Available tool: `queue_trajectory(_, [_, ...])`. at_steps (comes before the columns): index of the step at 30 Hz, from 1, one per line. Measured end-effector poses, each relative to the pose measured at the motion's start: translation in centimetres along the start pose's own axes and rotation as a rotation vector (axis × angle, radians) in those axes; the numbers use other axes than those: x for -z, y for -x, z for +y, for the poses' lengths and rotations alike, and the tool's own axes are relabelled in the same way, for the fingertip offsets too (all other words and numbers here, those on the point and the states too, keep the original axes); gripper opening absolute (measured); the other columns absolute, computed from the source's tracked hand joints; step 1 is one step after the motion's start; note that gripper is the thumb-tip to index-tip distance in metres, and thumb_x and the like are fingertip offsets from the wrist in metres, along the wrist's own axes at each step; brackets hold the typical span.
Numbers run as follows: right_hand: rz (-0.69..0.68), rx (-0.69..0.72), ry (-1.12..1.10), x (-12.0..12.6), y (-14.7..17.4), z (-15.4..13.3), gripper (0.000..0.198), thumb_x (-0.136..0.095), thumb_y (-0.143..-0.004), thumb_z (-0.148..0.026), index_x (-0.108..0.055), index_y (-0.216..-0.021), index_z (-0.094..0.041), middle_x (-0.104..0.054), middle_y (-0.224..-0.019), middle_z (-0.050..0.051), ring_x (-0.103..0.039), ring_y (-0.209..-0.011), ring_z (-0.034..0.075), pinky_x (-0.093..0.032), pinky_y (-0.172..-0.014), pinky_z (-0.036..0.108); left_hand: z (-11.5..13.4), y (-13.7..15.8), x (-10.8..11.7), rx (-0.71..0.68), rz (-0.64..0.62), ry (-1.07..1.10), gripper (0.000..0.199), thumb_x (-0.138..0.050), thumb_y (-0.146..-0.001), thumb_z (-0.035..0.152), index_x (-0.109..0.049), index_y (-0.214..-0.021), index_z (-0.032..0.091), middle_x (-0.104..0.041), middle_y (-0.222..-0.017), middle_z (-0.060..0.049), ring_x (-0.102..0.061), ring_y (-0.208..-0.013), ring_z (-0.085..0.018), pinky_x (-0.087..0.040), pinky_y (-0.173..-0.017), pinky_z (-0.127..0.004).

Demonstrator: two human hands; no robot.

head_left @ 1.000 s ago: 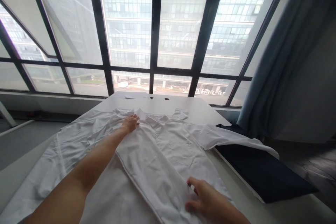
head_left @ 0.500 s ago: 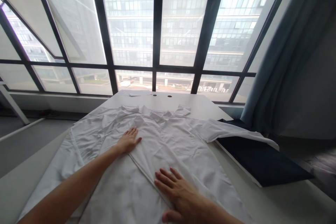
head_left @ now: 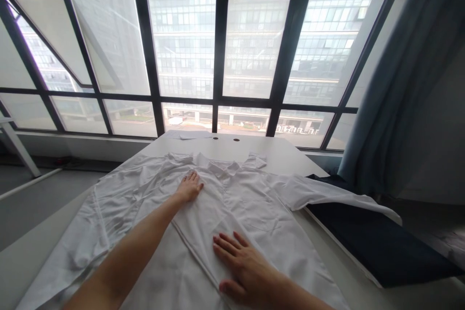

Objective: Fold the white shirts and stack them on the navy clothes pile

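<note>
A white collared shirt (head_left: 254, 208) lies spread over the table, its collar toward the window and one sleeve reaching out to the right. Flat on the upper left part of the shirt front rests my left hand (head_left: 190, 187), fingers stretched out. My right hand (head_left: 241, 264) lies lower down, palm on the cloth with its fingers spread, just right of a long fold in the fabric. Neither hand grips anything. The shirt's lower end runs out of view at the bottom.
On the right, a dark navy flat panel (head_left: 381, 247) sits partly under the sleeve. Beyond the collar the white table (head_left: 279, 149) shows two dark round holes. Large framed windows (head_left: 181, 43) stand behind, with a blue-grey curtain (head_left: 385, 106) at the right.
My left hand has slid a little farther up the shirt, toward the collar and rightward. My right hand stays about where it was. The view has tilted slightly upward.
</note>
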State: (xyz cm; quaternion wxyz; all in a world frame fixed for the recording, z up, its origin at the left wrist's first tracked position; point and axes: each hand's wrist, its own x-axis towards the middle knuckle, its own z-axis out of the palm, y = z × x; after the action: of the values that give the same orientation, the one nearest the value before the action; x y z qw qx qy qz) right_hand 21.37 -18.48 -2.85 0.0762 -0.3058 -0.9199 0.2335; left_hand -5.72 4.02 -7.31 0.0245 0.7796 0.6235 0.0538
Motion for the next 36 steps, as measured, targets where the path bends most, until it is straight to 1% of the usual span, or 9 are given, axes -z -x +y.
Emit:
queue_trajectory(4, [-0.011,0.004,-0.043,-0.3,0.2,0.9,0.076,-0.046,-0.095,-0.063,-0.029,-0.157,-0.023,-0.025,-0.162,0.009,-0.021,-0.15,0.028,-0.008,-0.124,0.05,-2.0,-3.0,-0.5,0.075,-0.014,0.016,0.061,-0.029,-0.102,0.042,-0.032,-0.154,0.011,-0.018,-0.163,-0.018,-0.016,-0.152,-0.028,-0.018,-0.12,-0.049])
queue_trajectory(8, [-0.005,0.007,-0.062,-0.1,0.4,0.9,0.077,-0.049,-0.094,-0.064,-0.03,-0.157,-0.023,-0.027,-0.161,0.01,-0.022,-0.15,0.028,-0.01,-0.124,0.05,-3.0,-4.0,-1.1,0.093,-0.01,0.01,0.061,-0.026,-0.102,0.043,-0.028,-0.156,0.012,-0.015,-0.164,-0.016,-0.014,-0.152,-0.027,-0.017,-0.12,-0.049])
queue_trajectory(14, [0.024,-0.059,-0.05,-0.4,1.2,0.2,0.073,-0.045,-0.096,-0.062,-0.029,-0.157,-0.024,-0.027,-0.162,0.008,-0.021,-0.15,0.025,-0.009,-0.124,0.047,-2.3,-3.9,-0.8,0.117,-0.007,-0.042,0.061,-0.027,-0.102,0.042,-0.03,-0.156,0.014,-0.019,-0.164,-0.016,-0.017,-0.152,-0.028,-0.014,-0.121,-0.052])
queue_trajectory(18, [0.063,-0.164,0.014,-0.9,2.5,-0.3,0.074,-0.045,-0.097,-0.056,-0.028,-0.157,-0.016,-0.022,-0.162,0.011,-0.018,-0.151,0.025,-0.009,-0.125,0.047,-0.7,-3.3,0.5,0.133,0.019,-0.09,0.059,-0.031,-0.101,0.038,-0.033,-0.155,0.013,-0.025,-0.161,-0.018,-0.018,-0.151,-0.03,-0.008,-0.121,-0.053])
queue_trajectory(23, [0.048,-0.236,0.081,-0.5,3.9,-1.4,0.074,-0.05,-0.095,-0.051,-0.032,-0.155,-0.01,-0.022,-0.162,0.013,-0.017,-0.151,0.027,-0.011,-0.124,0.049,3.6,1.0,0.9,0.052,0.029,-0.091,0.063,-0.03,-0.102,0.044,-0.031,-0.155,0.011,-0.026,-0.161,-0.018,-0.017,-0.152,-0.029,-0.011,-0.121,-0.051])
queue_trajectory(27, [0.014,-0.182,0.107,-0.3,4.5,-1.9,0.076,-0.048,-0.096,-0.053,-0.029,-0.156,-0.01,-0.021,-0.162,0.014,-0.017,-0.151,0.027,-0.011,-0.124,0.05,6.1,6.9,-0.4,-0.18,-0.007,-0.02,0.073,-0.025,-0.1,0.058,-0.029,-0.156,0.012,-0.023,-0.163,-0.016,-0.017,-0.152,-0.028,-0.013,-0.121,-0.05])
queue_trajectory(30, [0.02,-0.17,0.122,-0.7,4.9,-1.6,0.073,-0.045,-0.097,-0.051,-0.028,-0.156,-0.011,-0.021,-0.162,0.013,-0.017,-0.151,0.026,-0.012,-0.123,0.051,4.8,10.1,-0.6,-0.216,-0.044,0.016,0.076,-0.03,-0.097,0.064,-0.031,-0.156,0.016,-0.023,-0.163,-0.014,-0.018,-0.152,-0.029,-0.013,-0.121,-0.051])
queue_trajectory(34, [0.052,-0.208,0.151,-1.4,4.8,-0.6,0.069,-0.042,-0.099,-0.051,-0.032,-0.155,-0.012,-0.025,-0.161,0.014,-0.019,-0.151,0.026,-0.014,-0.123,0.052,0.1,11.4,0.4,-0.021,-0.021,0.026,0.073,-0.031,-0.098,0.057,-0.033,-0.154,0.01,-0.023,-0.162,-0.017,-0.015,-0.152,-0.03,-0.014,-0.121,-0.051])
queue_trajectory(36, [0.09,-0.202,0.15,-1.0,4.2,0.4,0.068,-0.043,-0.098,-0.054,-0.038,-0.152,-0.013,-0.031,-0.159,0.014,-0.025,-0.149,0.027,-0.018,-0.122,0.052,-1.6,11.4,0.7,0.013,-0.034,0.024,0.071,-0.028,-0.1,0.052,-0.032,-0.154,0.007,-0.021,-0.162,-0.017,-0.013,-0.152,-0.028,-0.014,-0.122,-0.048])
